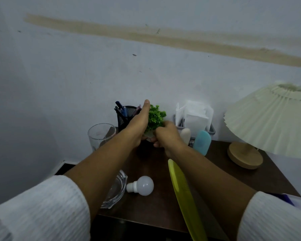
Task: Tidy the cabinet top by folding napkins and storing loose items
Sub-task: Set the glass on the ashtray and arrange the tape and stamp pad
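Observation:
A small green plant (155, 117) in a white pot stands near the back of the dark cabinet top (215, 164). My left hand (139, 124) lies against its left side, thumb pointing up. My right hand (165, 134) curls round the pot from the right. White napkins (194, 113) stand in a grey holder (211, 130) to the right of the plant. A white light bulb (142, 186) and a yellow comb (182, 197) lie near the front.
A black mesh pen cup (124, 116) and a clear glass (101, 136) stand left of the plant. A glass ashtray (116, 190) lies front left. A white tube (185, 135) and a blue case (202, 142) lean at the holder. A pleated lamp (268, 122) fills the right.

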Demonstrator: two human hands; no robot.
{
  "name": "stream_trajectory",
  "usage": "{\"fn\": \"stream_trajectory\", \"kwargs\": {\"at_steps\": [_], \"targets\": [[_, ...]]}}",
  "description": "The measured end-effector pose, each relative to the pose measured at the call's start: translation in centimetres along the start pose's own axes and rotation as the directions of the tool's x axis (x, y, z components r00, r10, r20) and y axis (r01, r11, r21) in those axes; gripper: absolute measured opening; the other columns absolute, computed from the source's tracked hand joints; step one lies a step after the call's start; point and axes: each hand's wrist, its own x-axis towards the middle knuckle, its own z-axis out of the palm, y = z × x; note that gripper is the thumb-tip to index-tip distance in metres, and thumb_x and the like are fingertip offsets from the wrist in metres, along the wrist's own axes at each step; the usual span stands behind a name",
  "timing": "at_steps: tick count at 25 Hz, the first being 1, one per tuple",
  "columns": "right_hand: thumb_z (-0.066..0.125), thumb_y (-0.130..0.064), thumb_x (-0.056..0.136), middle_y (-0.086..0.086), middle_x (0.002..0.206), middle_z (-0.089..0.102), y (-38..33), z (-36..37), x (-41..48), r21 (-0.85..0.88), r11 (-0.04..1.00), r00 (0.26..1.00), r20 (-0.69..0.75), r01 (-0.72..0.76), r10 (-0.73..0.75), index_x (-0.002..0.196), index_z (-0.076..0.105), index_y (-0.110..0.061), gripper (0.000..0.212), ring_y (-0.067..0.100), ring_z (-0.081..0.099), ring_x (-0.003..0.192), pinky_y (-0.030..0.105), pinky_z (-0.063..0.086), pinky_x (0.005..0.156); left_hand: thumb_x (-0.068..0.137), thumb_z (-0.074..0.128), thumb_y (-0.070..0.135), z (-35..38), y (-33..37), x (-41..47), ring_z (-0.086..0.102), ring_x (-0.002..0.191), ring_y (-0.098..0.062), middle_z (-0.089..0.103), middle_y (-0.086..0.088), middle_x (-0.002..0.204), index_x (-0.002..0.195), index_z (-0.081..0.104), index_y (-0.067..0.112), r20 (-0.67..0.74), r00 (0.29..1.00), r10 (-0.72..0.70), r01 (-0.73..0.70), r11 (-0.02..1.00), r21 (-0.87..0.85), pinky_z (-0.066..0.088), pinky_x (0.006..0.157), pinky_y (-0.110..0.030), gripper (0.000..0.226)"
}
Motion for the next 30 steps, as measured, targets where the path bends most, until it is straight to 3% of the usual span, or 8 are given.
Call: {"fn": "stream_trajectory", "kwargs": {"at_steps": [4,8,14,18,21,24,27,30], "targets": [[0.045,0.004,0.093,0.015,0.091,0.063,0.3,0.1,0.0,-0.024,0.999,0.999,0.022,-0.034,0.035,0.11,0.054,-0.011,0.025,0.018,0.057,0.064,0.025,0.046,0.046,0.084,0.035,0.084,0.0,-0.4,0.6,0.059,0.116,-0.029,0.057,-0.008,0.137,0.143,0.049,0.026,0.011,1.0,-0.022,0.022,1.0,0.013,0.054,0.095,-0.046,0.085],[0.045,0.003,0.093,0.016,0.101,0.066,0.3,0.2,-0.3,-0.021,0.998,0.996,0.063,-0.057,0.058,0.119,0.051,-0.013,0.031,0.019,0.06,0.069,0.027,0.05,0.049,0.088,0.035,0.081,-0.3,-0.2,0.1,0.063,0.102,-0.025,0.06,-0.008,0.127,0.138,0.053,0.023,0.027,0.999,-0.038,0.037,0.999,0.027,0.057,0.073,-0.036,0.079],[0.048,-0.002,0.098,0.009,0.117,0.063,-0.5,0.2,-3.1,0.0,1.0,0.995,0.095,-0.025,0.024,0.114,0.034,-0.025,0.032,0.026,0.066,0.101,0.044,0.061,0.079,0.093,0.035,0.074,-0.8,-0.3,-3.0,0.064,0.105,-0.025,0.057,-0.002,0.13,0.144,0.048,0.021,0.022,0.998,0.052,-0.052,0.999,0.008,0.057,0.088,-0.043,0.074],[0.047,-0.003,0.099,0.0,0.109,0.06,-0.8,-0.4,-6.0,0.014,1.0,0.998,0.066,0.001,-0.002,0.131,0.042,-0.028,0.041,0.028,0.066,0.102,0.044,0.06,0.08,0.095,0.037,0.07,-1.7,0.0,-7.9,0.061,0.108,-0.02,0.059,0.005,0.123,0.126,0.059,0.023,-0.01,0.984,0.179,-0.178,0.982,0.065,0.055,0.093,-0.046,0.061],[0.047,0.005,0.096,0.005,0.129,0.053,-0.5,-0.4,-7.7,-0.034,0.999,0.998,0.068,-0.004,0.007,0.149,0.035,-0.018,0.06,0.03,0.066,0.105,0.042,0.059,0.077,0.096,0.05,0.058,-3.7,0.0,-12.3,0.061,0.095,-0.012,0.062,0.01,0.099,0.093,0.061,0.025,-0.083,0.954,0.288,-0.286,0.958,0.032,0.056,0.082,-0.037,0.035],[0.062,-0.006,0.094,0.01,0.141,0.052,-0.4,0.5,-8.6,-0.2,0.974,0.989,0.12,0.107,-0.084,0.148,0.039,-0.014,0.06,0.028,0.063,0.111,0.044,0.061,0.082,0.094,0.061,0.049,-7.2,-0.9,-14.8,0.062,0.085,-0.012,0.066,0.01,0.086,0.092,0.07,0.025,-0.267,0.874,0.406,-0.422,0.907,-0.002,0.054,0.078,-0.035,0.025],[0.074,-0.017,0.09,0.01,0.139,0.056,-1.1,2.3,-9.1,-0.267,0.942,0.97,0.183,0.205,-0.16,0.146,0.044,-0.015,0.064,0.024,0.059,0.12,0.046,0.057,0.095,0.096,0.056,0.052,-10.3,-2.7,-15.1,0.061,0.088,-0.011,0.066,0.01,0.093,0.097,0.067,0.024,-0.458,0.79,0.406,-0.443,0.896,0.03,0.052,0.082,-0.037,0.03],[0.081,-0.021,0.085,0.009,0.141,0.054,-1.7,4.5,-8.6,-0.294,0.921,0.952,0.241,0.255,-0.187,0.148,0.042,-0.014,0.074,0.02,0.056,0.12,0.031,0.051,0.089,0.099,0.04,0.061,-11.6,-4.1,-14.0,0.058,0.098,-0.013,0.063,0.008,0.111,0.107,0.058,0.026,-0.413,0.875,0.253,-0.286,0.958,-0.018,0.046,0.088,-0.036,0.04]]}}
